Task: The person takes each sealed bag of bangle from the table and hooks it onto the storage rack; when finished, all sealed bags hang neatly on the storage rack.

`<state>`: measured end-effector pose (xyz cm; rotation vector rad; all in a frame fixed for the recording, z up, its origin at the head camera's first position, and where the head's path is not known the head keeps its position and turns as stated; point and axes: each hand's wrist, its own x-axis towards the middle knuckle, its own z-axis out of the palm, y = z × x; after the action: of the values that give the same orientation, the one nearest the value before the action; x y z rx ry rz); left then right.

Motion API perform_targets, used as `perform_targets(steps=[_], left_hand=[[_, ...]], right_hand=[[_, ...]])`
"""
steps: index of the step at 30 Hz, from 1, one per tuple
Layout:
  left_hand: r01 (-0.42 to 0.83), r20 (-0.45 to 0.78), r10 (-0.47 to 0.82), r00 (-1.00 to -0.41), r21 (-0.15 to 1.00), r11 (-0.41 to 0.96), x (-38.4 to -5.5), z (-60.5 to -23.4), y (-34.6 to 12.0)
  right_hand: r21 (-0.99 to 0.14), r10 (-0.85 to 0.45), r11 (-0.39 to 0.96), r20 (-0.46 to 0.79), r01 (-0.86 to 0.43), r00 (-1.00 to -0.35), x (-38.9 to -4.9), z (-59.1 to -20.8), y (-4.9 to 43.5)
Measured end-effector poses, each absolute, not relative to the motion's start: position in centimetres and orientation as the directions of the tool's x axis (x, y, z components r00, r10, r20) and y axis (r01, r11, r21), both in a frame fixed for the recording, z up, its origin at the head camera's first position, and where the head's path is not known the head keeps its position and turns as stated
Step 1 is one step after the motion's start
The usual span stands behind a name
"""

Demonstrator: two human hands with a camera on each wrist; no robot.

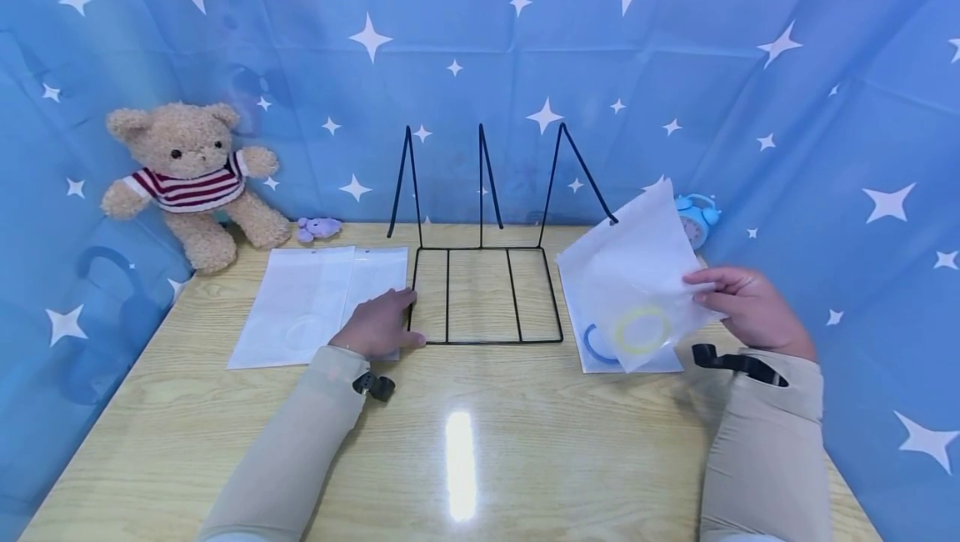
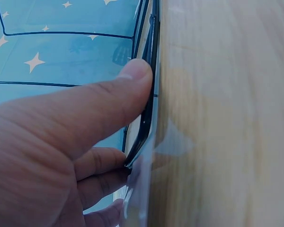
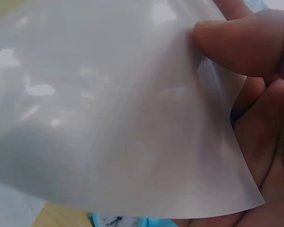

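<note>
A black wire rack with three upright prongs that bend down toward the front stands mid-table. My left hand grips its base at the front left corner; in the left wrist view the thumb lies on the front bar. With thumb and fingers my right hand pinches the right edge of a white-backed clear plastic bag showing a yellow ring. That bag is lifted and tilted, its top hole right at the tip of the right prong. Under it lies another bag with a blue ring.
Left of the rack lie overlapping white plastic bags, partly behind my left hand. A teddy bear sits at the back left beside a small purple toy. A blue alarm clock stands behind the lifted bag. Starry blue cloth surrounds the table.
</note>
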<state>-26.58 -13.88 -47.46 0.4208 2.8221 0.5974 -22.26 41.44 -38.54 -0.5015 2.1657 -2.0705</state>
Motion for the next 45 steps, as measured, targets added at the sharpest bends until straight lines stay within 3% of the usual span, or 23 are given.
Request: perform_targets(steps=[6, 18, 25, 45], left_hand=[[0.231, -0.161, 0.324, -0.932, 0.426, 0.875, -26.5, -47.3, -13.9], [0.228, -0.163, 0.324, -0.932, 0.431, 0.873, -26.4, -47.2, -13.9], [0.23, -0.164, 0.327, -0.931, 0.433, 0.871, -26.4, -47.2, -13.9], [0.217, -0.168, 0.317, -0.933, 0.439, 0.872, -26.3, -47.3, -13.9]], right_hand=[[-0.966, -0.403, -0.158, 0.253, -0.205, -0.88, -22.2, -38.7, 41.4], [-0.91, -0.453, -0.308, 0.398, -0.279, -0.798, -22.0, -38.2, 40.6], [-0.917, -0.417, -0.256, 0.392, -0.308, -0.82, -21.5, -37.6, 39.8], [-0.973, -0.328, -0.095, 0.232, -0.212, -0.916, -21.6, -37.1, 39.0]])
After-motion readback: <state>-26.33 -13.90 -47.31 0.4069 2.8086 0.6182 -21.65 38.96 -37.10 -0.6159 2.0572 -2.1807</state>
